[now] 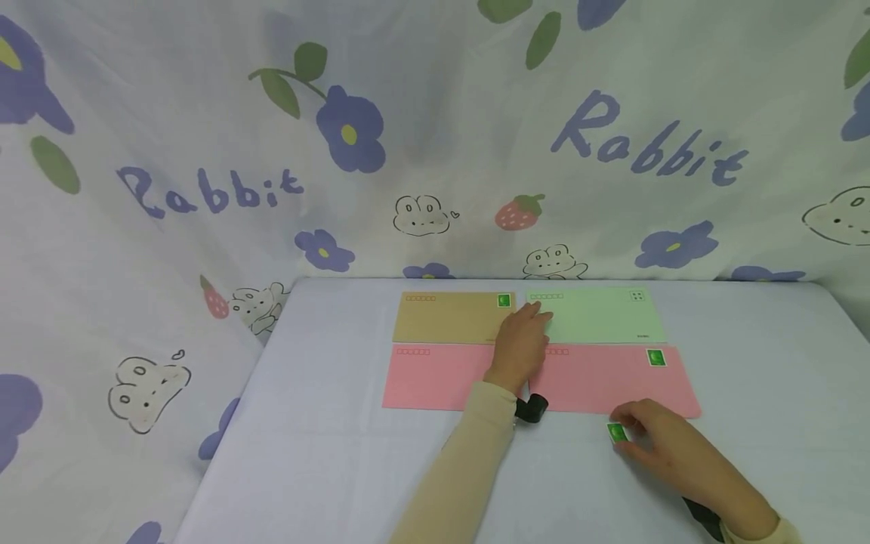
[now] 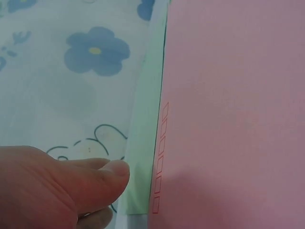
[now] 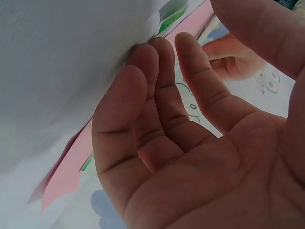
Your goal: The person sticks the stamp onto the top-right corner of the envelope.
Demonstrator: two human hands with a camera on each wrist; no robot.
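Note:
My left hand (image 1: 519,346) lies over the inner corners of the envelopes, its fingertips at the left edge of the light green envelope (image 1: 591,321). That envelope carries a small dotted square (image 1: 637,296) at its top right corner. Below the right pink envelope (image 1: 612,385), my right hand (image 1: 662,446) rests on the table, thumb and fingers apart beside a loose green stamp (image 1: 617,433). The right wrist view shows this stamp (image 3: 172,20) just beyond the fingertips. Another green stamp (image 1: 655,358) sits on the right pink envelope's upper right corner.
A brown envelope (image 1: 445,321) with a green stamp (image 1: 504,301) lies at the back left. Under it is the left pink envelope (image 1: 428,381), its right end hidden by my left arm. A patterned curtain (image 1: 462,136) hangs behind the white table (image 1: 306,453).

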